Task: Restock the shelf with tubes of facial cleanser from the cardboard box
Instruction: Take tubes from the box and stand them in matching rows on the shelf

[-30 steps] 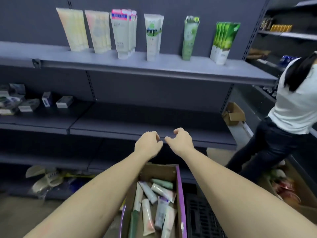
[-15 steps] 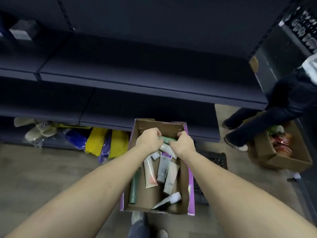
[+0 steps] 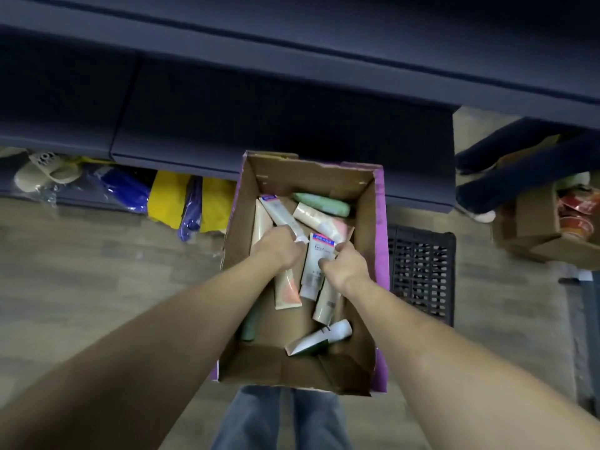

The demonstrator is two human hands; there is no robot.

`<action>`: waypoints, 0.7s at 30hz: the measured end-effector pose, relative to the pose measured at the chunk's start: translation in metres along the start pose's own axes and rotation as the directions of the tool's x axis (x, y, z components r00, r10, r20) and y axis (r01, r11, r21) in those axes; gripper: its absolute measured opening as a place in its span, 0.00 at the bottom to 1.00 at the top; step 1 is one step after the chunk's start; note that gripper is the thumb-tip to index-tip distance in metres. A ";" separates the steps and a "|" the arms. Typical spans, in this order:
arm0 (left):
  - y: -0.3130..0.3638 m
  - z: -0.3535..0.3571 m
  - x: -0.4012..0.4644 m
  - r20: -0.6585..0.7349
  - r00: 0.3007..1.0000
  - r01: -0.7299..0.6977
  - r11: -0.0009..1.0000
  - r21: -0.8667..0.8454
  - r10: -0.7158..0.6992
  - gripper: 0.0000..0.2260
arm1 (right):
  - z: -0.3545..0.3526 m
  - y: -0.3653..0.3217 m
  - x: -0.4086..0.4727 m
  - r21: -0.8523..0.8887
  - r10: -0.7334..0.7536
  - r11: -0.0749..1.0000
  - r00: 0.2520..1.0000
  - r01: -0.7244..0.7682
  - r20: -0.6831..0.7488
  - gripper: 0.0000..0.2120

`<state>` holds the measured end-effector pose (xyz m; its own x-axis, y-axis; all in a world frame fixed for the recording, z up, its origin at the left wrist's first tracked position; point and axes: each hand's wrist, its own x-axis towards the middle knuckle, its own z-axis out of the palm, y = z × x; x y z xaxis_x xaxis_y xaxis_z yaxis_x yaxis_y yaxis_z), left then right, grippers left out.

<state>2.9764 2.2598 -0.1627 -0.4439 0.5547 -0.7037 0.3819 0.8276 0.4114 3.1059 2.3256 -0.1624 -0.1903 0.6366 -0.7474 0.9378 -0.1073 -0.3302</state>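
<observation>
Inside the cardboard box point(image 3: 373, 222) on the wood floor point(image 3: 97, 271), left hand point(image 3: 279, 246) grips a slim tube point(image 3: 281, 216), right hand point(image 3: 345, 264) a white tube point(image 3: 316, 267).

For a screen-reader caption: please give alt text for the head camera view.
Both hands reach into an open cardboard box of cleanser tubes on the floor: left hand grips a slim white tube, right hand grips a white tube. Dark shelving stands behind.

Brown cardboard box point(image 3: 363, 203) with purple outside; mint-green tube point(image 3: 321, 204); yellow and blue bags point(image 3: 168, 203).
</observation>
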 end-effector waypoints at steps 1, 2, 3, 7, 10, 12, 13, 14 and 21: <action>-0.003 0.006 0.005 0.008 1.000 0.020 1.000 -0.007 -0.020 0.18 | 0.005 0.003 0.006 0.003 0.013 1.000 1.000 -0.013 0.015 0.25; -0.006 0.012 0.010 0.008 0.999 0.036 0.999 -0.011 -0.035 0.18 | 0.011 0.006 0.012 0.011 0.027 1.000 0.999 -0.027 0.027 0.26; -0.009 0.019 0.014 0.013 0.998 0.056 0.998 -0.010 -0.056 0.19 | 0.016 0.010 0.017 0.017 0.039 0.999 0.999 -0.040 0.037 0.26; -0.024 0.048 0.034 0.098 0.983 0.151 0.987 0.056 -0.156 0.17 | 0.034 0.023 0.036 -0.025 0.074 0.997 0.994 -0.072 0.082 0.23; -0.029 0.061 0.044 0.067 0.976 0.202 0.974 0.104 -0.209 0.15 | 0.048 0.031 0.048 -0.078 0.093 0.993 0.992 -0.087 0.080 0.20; -0.029 0.066 0.046 -0.012 0.987 0.157 0.945 0.285 -0.161 0.14 | 0.055 0.032 0.054 -0.113 0.087 0.990 0.996 -0.082 0.036 0.20; -0.031 0.068 0.047 -0.031 0.992 0.122 0.913 0.390 -0.119 0.15 | 0.056 0.031 0.056 -0.144 0.079 0.987 0.997 -0.076 0.011 0.22; -0.033 0.067 0.049 -0.031 0.997 0.074 0.875 0.478 -0.068 0.15 | 0.058 0.029 0.059 -0.181 0.071 0.981 0.997 -0.071 -0.011 0.23; -0.046 0.071 0.054 0.146 0.926 -0.333 0.576 0.747 0.347 0.25 | 0.068 0.010 0.070 -0.363 0.053 0.929 0.998 -0.064 -0.042 0.26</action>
<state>2.9920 2.2458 -0.2608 -0.1604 0.7883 -0.5940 0.9731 0.2272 0.0388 3.0826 2.3174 -0.2573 -0.1283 0.6615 -0.7389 0.9894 0.1369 -0.0493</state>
